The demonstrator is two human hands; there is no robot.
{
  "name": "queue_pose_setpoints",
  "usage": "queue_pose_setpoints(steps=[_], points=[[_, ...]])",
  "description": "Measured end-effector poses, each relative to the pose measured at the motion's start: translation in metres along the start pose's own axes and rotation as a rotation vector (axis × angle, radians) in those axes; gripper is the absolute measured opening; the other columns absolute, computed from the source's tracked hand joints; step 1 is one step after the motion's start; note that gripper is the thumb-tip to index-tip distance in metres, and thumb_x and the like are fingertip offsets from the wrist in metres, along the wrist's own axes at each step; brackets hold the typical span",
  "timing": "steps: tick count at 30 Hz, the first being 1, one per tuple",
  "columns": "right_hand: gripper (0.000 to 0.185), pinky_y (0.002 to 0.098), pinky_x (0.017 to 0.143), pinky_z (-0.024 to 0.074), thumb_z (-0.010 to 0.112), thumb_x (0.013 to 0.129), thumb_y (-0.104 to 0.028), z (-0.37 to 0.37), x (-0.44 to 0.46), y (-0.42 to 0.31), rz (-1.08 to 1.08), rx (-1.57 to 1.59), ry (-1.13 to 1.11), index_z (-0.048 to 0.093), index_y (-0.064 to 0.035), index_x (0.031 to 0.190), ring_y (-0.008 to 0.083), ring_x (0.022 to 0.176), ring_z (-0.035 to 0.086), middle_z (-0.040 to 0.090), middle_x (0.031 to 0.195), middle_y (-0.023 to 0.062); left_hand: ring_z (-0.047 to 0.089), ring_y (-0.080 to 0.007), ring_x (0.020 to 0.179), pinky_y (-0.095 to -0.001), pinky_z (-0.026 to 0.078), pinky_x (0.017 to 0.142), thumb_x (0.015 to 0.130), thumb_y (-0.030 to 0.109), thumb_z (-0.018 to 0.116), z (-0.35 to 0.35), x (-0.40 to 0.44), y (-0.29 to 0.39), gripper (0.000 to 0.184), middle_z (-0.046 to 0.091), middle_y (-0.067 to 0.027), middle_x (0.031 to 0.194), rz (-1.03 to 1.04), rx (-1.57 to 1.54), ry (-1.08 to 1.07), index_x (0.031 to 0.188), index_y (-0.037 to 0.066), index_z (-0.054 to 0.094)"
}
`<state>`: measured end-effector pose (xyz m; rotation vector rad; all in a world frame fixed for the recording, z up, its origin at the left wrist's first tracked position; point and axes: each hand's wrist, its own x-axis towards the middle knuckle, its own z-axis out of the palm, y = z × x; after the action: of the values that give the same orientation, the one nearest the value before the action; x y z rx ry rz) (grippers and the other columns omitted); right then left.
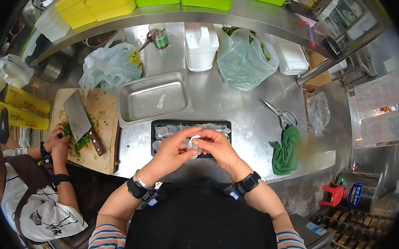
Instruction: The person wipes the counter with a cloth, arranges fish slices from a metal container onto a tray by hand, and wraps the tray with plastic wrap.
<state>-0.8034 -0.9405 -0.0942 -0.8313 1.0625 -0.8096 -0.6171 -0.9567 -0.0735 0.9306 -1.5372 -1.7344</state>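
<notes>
My left hand (171, 151) and my right hand (221, 149) meet over a black tray (152, 144). Pinched between the fingertips of both is a small whitish piece (192, 143), soft-looking; its exact kind I cannot make out. Pale, greyish translucent pieces (164, 130) lie in rows in the tray, partly covered by my hands. Just behind the tray stands a shallow steel pan (188, 93) with a pale scrap on its bottom.
To the left, a co-worker's hands (59, 139) are at a cutting board (111, 132) with a cleaver (76, 116) and chopped greens. Scissors (283, 117) and a green cloth (286, 151) lie right. Plastic bags (243, 63) and a white jug (200, 50) stand behind, beneath a shelf (161, 15).
</notes>
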Motion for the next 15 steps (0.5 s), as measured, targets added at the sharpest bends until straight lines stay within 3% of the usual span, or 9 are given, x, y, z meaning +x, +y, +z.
queue_pose_setpoints(steps=[3, 5, 7, 8, 11, 15], points=[[0.014, 0.0200, 0.063, 0.0423, 0.071, 0.087, -0.013, -0.007, 0.003, 0.013, -0.055, 0.023, -0.049, 0.066, -0.0075, 0.098, 0.0053, 0.076, 0.058, 0.065, 0.087, -0.0013, 0.066, -0.0115, 0.087, -0.0227, 0.054, 0.074, 0.084, -0.008, 0.062, 0.001, -0.006, -0.009, 0.057, 0.059, -0.0073, 0.122, 0.052, 0.082, 0.066, 0.136, 0.005, 0.046], [0.013, 0.0203, 0.062, 0.0426, 0.071, 0.086, -0.014, -0.006, 0.000, 0.015, -0.068, -0.003, 0.059, 0.065, -0.0084, 0.097, 0.0053, 0.076, 0.059, 0.066, 0.087, -0.0011, 0.066, -0.0120, 0.086, -0.0232, 0.055, 0.075, 0.083, -0.008, 0.064, -0.001, -0.010, -0.020, 0.056, 0.058, -0.0080, 0.122, 0.077, 0.120, 0.107, 0.136, 0.004, 0.047], [0.013, 0.0202, 0.062, 0.0425, 0.071, 0.087, -0.014, -0.006, -0.003, 0.016, -0.090, -0.044, 0.057, 0.065, -0.0083, 0.097, 0.0054, 0.076, 0.059, 0.066, 0.086, -0.0014, 0.065, -0.0112, 0.084, -0.0233, 0.055, 0.073, 0.083, -0.007, 0.066, -0.005, -0.015, -0.033, 0.050, 0.060, -0.0089, 0.116, -0.069, -0.043, 0.159, 0.130, 0.003, 0.052], [0.013, 0.0201, 0.062, 0.0425, 0.071, 0.087, -0.013, -0.007, -0.004, 0.017, -0.111, -0.082, 0.059, 0.065, -0.0083, 0.097, 0.0055, 0.076, 0.060, 0.067, 0.086, -0.0017, 0.064, -0.0097, 0.081, -0.0229, 0.054, 0.071, 0.085, -0.003, 0.067, -0.010, -0.018, -0.039, 0.034, 0.065, -0.0072, 0.102, -0.141, -0.083, 0.164, 0.118, 0.001, 0.060], [0.012, 0.0194, 0.062, 0.0417, 0.070, 0.087, -0.013, -0.009, -0.001, 0.027, -0.148, -0.121, 0.078, 0.065, -0.0085, 0.097, 0.0049, 0.076, 0.060, 0.067, 0.086, -0.0025, 0.063, -0.0082, 0.079, -0.0221, 0.052, 0.068, 0.087, 0.002, 0.067, -0.011, -0.020, -0.050, 0.021, 0.067, -0.0030, 0.088, -0.181, -0.065, 0.183, 0.108, 0.000, 0.064], [0.011, 0.0200, 0.064, 0.0439, 0.070, 0.087, -0.011, -0.008, -0.004, 0.027, -0.168, -0.143, 0.098, 0.065, -0.0063, 0.096, 0.0048, 0.076, 0.059, 0.066, 0.086, -0.0016, 0.062, -0.0073, 0.077, -0.0215, 0.051, 0.066, 0.089, 0.004, 0.066, -0.011, -0.020, -0.050, 0.015, 0.067, -0.0018, 0.084, -0.228, -0.114, 0.203, 0.103, 0.000, 0.066]])
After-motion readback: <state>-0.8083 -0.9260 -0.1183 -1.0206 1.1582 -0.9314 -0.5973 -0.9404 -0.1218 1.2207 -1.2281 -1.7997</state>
